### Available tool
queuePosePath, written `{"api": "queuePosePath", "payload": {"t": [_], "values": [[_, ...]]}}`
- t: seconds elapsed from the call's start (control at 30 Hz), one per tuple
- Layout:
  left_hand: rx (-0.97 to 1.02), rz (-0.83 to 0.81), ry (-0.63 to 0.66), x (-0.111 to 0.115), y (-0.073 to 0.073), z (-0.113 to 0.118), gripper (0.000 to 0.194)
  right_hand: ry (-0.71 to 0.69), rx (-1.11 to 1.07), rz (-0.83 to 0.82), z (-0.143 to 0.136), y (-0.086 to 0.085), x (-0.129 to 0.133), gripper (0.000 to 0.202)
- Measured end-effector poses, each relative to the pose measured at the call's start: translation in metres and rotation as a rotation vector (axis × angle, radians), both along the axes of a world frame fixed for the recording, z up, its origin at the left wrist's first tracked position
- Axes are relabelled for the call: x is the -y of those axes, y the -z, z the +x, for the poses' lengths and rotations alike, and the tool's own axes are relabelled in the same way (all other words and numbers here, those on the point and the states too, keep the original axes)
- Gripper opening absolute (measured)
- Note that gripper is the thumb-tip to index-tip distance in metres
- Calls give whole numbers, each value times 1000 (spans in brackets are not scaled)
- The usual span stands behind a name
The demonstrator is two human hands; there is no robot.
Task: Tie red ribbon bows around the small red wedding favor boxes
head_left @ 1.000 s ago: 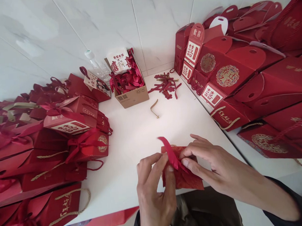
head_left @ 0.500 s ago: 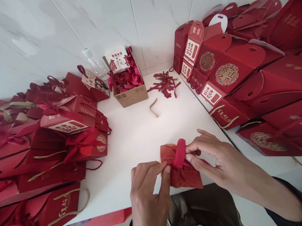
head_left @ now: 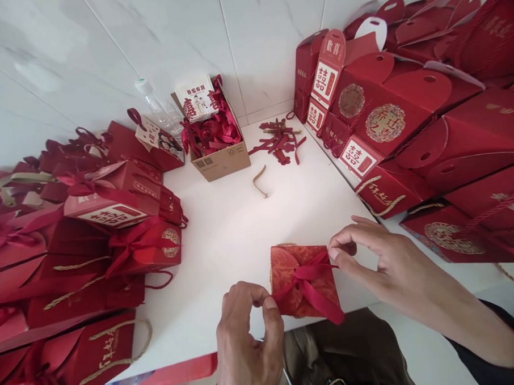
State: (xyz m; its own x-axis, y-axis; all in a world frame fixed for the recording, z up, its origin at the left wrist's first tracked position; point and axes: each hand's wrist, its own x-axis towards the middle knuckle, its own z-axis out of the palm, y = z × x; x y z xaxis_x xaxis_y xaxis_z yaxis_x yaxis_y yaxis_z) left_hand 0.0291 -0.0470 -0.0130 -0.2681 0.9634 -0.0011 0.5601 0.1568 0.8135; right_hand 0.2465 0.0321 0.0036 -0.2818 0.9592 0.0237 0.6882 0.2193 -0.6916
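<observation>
A pale tiled wall (head_left: 272, 55) with faint grey veining stood behind a white tabletop (head_left: 216, 234), which was crowded with red boxes on both sides. The small red box (head_left: 281, 262), its surface patterned, sat at the near edge of the tabletop, between the person's two hands. A crimson ribbon (head_left: 304, 276) crossed its top and gathered into a knot near the middle, with one tail lying down over the near right corner.

The left hand (head_left: 248, 340) was at the box's left side, its grip closed, thumb and forefinger pinching one part of the ribbon. The right hand (head_left: 383, 261) was at the far right corner, its grip closed too, the fingertips pinching another part of the ribbon. A gold cord ran along the box's left edge.

Farther back, a gold strip (head_left: 260, 184) lay alone on the tabletop, and beyond it was a loose heap of dark red strips (head_left: 280, 143). Beside the heap stood an open cardboard box (head_left: 222, 167) filled with red ribbons (head_left: 222, 129), a printed white card (head_left: 199, 101) resting on top. A clear plastic bottle (head_left: 156, 106) stood near the wall, just left of the cardboard box.
</observation>
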Motion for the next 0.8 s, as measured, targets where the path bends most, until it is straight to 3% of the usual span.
{"api": "queuePosePath", "payload": {"t": [0.3, 0.57, 0.7, 0.8], "values": [[-59, 105, 110, -5, -2, 2, 16, 70, -52, -67, -1, 0, 3, 19], [-58, 35, 41, 1, 1, 0, 21, 110, -32, -124, 2, 4, 1, 21], [-69, 145, 108, -1, -2, 1, 5, 125, -34, -80, 4, 6, 5, 25], [-109, 199, 175, -5, -3, 4, 18, 96, -53, -27, 5, 5, 9, 31]]}}
